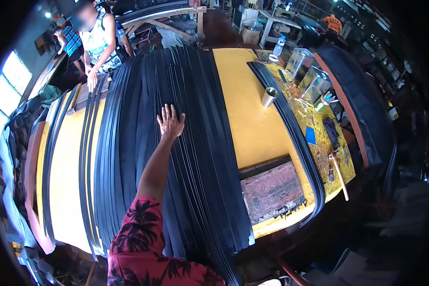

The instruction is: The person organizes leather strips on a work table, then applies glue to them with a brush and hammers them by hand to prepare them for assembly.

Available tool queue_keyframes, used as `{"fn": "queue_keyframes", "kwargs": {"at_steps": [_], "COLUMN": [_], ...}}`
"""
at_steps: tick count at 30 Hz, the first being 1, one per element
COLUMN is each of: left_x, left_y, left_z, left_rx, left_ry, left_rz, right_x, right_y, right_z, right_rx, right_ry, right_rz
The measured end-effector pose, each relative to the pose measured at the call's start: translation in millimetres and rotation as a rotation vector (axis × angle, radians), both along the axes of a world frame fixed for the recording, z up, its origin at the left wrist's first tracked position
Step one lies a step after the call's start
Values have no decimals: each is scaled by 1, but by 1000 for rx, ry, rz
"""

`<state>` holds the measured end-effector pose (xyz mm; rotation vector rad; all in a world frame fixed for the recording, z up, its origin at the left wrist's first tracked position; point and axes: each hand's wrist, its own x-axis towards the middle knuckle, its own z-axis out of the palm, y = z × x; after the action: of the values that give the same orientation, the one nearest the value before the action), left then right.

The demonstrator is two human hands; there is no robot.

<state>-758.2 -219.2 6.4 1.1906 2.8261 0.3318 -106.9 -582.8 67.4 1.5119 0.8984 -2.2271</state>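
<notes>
My left hand [170,122] lies palm down with its fingers spread on long black strips [148,95] that run lengthwise over a yellow table [248,124]. Nothing is gripped in it. The strips lie side by side, with narrow edges showing around and below my hand. My right hand is not in view. Farther left, a few separate narrow black strips [91,124] cross the yellow surface, and another bundle of thin black strips [291,124] curves along the right side.
A co-worker [97,40] at the far left has both hands on the narrow strips. On the right are a metal cup [270,97], clear containers [315,83], a bottle [280,45], a blue piece [311,135] and a hammer [339,176]. A worn block [274,190] lies near the front edge.
</notes>
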Motion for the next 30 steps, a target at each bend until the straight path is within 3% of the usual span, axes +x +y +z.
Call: {"fn": "queue_keyframes", "kwargs": {"at_steps": [3, 6, 8, 10, 19, 21, 24, 27, 30], "left_x": [15, 32, 46, 64, 149, 169, 179, 182, 201], "left_y": [-13, -29, -42, -57, -134, -156, -167, -162, -166], "left_z": [6, 2, 1, 8, -1, 7, 8, 17, 16], "left_rx": [-8, 27, 50, 55, 122, 101, 96, 17, 3], "left_ry": [31, 38, 31, -11, -26, -43, -19, -52, -29], "left_rz": [-69, -111, -127, -140, -163, -160, -136, -128, -73], "right_x": [-14, -83, -105, -132, -234, -226, -199, -138, -69], "right_y": [8, 82, 95, 115, 170, 166, 163, 150, 131], "right_z": [-26, 7, -20, -20, 2, -1, -2, 7, -30], "right_rx": [-109, 274, 101, 144, 111, 107, 300, 357, 231], "right_ry": [-12, 358, 509, 464, 452, 455, 455, 165, 293], "right_rz": [-219, 274, 31, -75, -14, 0, 144, 515, 413]}}
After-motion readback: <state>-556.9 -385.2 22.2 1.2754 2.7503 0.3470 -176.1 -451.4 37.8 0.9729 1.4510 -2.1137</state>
